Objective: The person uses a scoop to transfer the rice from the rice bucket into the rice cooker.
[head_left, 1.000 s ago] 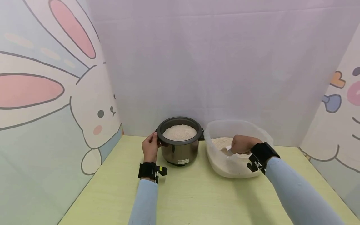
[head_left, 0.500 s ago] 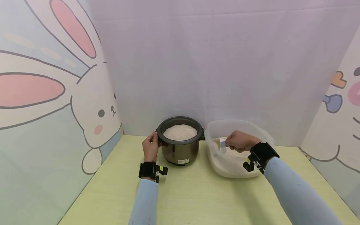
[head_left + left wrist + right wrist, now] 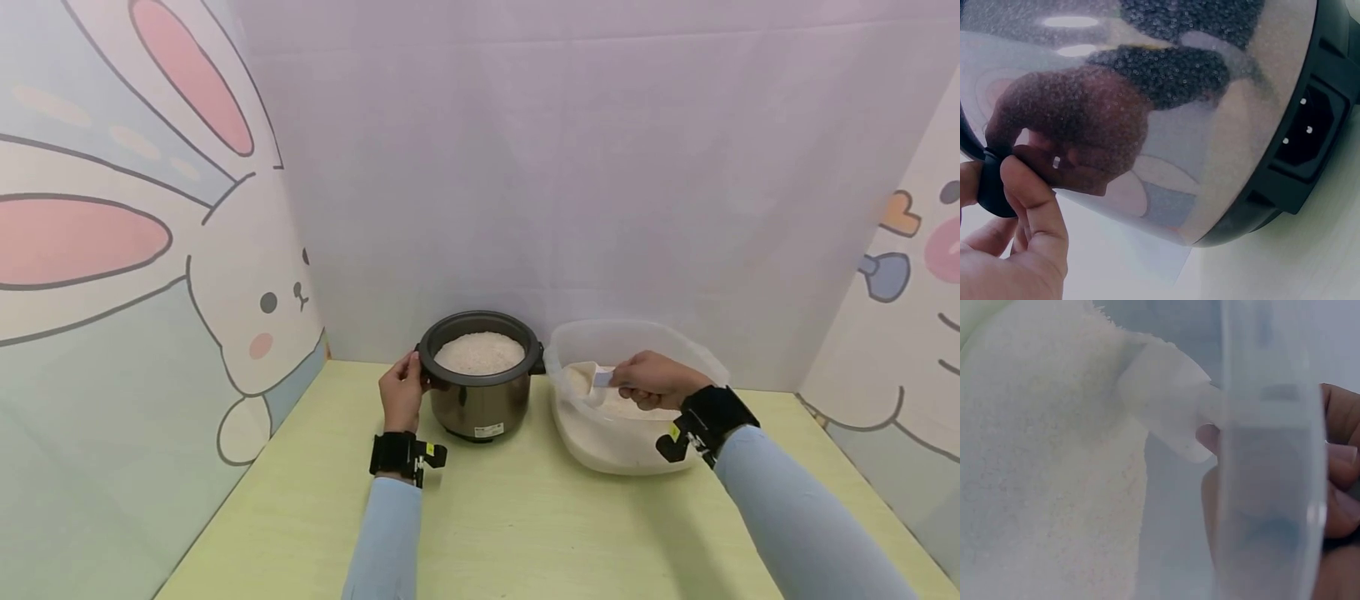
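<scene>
My left hand grips the black side handle of a dark, shiny rice cooker, thumb and fingers pinching it in the left wrist view. White rice fills the cooker's inside. To its right stands a translucent plastic tub with more rice in it. My right hand holds a white scoop by its handle, inside the tub just above or at the rice surface. The tub's wall blurs part of the scoop and fingers in the right wrist view.
Both containers stand near the back of a pale green table, before a plain light curtain. Walls with cartoon rabbit prints rise at left and right. A power socket is on the cooker's lower side.
The scoop came up from the rice, swung left, and tipped more level inside the tub. My right hand shifted slightly with it. The left hand has stayed on the cooker handle.
</scene>
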Tool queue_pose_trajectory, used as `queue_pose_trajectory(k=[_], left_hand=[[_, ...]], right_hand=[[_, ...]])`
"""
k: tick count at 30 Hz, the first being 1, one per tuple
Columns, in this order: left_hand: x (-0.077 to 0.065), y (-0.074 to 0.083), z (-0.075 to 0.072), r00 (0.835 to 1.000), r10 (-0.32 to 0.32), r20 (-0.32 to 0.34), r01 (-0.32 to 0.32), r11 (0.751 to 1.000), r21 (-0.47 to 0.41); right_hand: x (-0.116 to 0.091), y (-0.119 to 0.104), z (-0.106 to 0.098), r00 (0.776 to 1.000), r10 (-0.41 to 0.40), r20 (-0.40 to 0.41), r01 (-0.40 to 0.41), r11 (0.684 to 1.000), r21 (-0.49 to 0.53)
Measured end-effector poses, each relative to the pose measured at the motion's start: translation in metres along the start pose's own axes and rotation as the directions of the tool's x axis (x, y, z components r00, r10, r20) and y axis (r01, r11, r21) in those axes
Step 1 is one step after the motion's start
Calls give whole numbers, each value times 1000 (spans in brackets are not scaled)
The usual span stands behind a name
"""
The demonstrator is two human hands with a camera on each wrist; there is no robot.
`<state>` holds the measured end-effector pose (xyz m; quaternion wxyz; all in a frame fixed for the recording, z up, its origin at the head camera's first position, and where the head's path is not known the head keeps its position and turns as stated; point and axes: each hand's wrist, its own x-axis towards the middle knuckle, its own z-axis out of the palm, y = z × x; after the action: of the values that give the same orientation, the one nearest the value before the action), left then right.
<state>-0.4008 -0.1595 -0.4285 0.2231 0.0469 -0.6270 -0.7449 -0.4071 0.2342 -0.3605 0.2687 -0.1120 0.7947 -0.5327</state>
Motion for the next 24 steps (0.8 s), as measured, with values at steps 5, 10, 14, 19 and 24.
queue_pose_trajectory(k=[5, 10, 14, 19, 24], left_hand=[[5, -8, 0, 1000, -11, -7, 11, 1000, -15], [12, -19, -2, 1000, -4, -25, 3, 999, -43], [12, -20, -2, 999, 0, -35, -1, 999, -47], [13, -21, -1, 999, -9, -38, 7, 999, -35], [13, -21, 0, 999, -12, -34, 11, 1000, -27]], right_hand=[[-3, 3, -3, 1000, -6, -18, 7, 1000, 26], [-5, 5, -5, 998, -36, -52, 40, 997, 65], [-5, 10, -7, 994, -64, -88, 74, 991, 108], [-8, 11, -12, 985, -99, -140, 122, 979, 164], [-11, 1, -14, 973, -144, -183, 181, 963, 202]])
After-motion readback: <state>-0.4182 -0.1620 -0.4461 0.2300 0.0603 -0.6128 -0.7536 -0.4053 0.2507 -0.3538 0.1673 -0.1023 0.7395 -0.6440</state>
